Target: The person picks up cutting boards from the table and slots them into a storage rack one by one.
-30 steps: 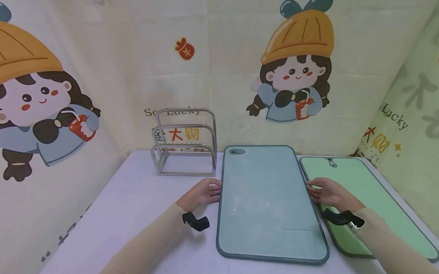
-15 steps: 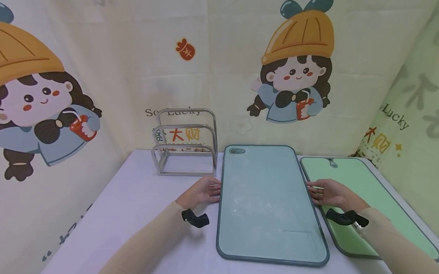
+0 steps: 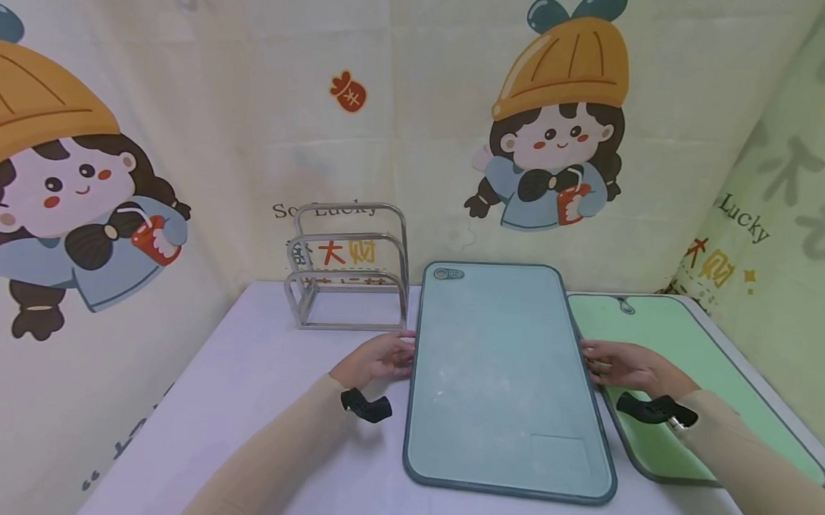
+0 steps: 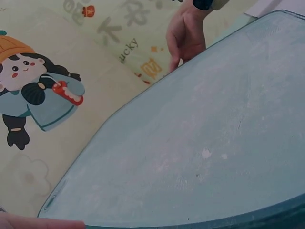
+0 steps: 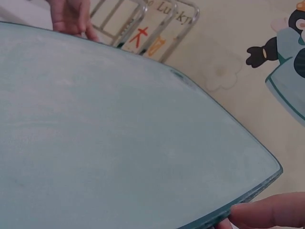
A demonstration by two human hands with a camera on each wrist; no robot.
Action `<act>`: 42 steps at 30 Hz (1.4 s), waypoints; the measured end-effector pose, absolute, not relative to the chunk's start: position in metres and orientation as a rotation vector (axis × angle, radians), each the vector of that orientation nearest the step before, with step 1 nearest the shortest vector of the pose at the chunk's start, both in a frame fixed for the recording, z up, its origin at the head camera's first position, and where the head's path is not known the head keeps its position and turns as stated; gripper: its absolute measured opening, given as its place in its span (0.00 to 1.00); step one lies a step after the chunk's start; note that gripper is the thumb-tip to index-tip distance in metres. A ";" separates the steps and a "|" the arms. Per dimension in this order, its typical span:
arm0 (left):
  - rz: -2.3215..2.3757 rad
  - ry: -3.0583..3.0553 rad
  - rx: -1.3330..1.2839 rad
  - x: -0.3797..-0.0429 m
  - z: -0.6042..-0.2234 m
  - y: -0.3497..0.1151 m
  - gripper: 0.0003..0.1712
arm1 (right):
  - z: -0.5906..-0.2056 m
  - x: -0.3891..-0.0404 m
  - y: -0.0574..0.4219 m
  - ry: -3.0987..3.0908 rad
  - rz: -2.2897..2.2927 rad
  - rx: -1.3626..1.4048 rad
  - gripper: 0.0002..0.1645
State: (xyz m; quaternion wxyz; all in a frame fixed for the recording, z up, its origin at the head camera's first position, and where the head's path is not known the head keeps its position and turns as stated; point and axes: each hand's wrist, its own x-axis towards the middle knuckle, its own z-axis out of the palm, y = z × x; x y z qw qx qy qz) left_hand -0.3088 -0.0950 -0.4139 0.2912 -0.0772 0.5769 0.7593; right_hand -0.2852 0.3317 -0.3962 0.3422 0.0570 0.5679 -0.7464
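A light blue cutting board (image 3: 497, 366) with a dark teal rim lies lengthwise at the middle of the table, its far end tilted up a little. My left hand (image 3: 376, 360) grips its left edge, and my right hand (image 3: 630, 367) holds the opposite edge. In the right wrist view a finger or thumb (image 5: 267, 212) lies against the teal rim. One finger (image 4: 43, 222) of the left hand shows at the rim in the left wrist view. The board hides the other fingertips.
A green cutting board (image 3: 656, 323) lies flat on the right, under my right wrist. Behind my left hand stands a metal wire rack (image 3: 344, 274) with upright loops. A patterned cloth (image 3: 430, 137) hangs behind the white-covered table (image 3: 259, 358).
The blue board's far end has risen slightly and the board has shifted a little. Both hands stay at its sides; the right hand has moved slightly right and nearer.
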 end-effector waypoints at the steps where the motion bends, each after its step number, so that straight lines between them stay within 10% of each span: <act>1: 2.023 1.535 -0.207 -0.309 -0.414 -0.095 0.27 | -0.396 -0.285 0.332 1.460 -1.941 0.148 0.18; 42: 1.850 2.037 -0.132 -0.308 -0.395 -0.084 0.29 | -0.387 -0.281 0.335 1.706 -1.936 0.101 0.16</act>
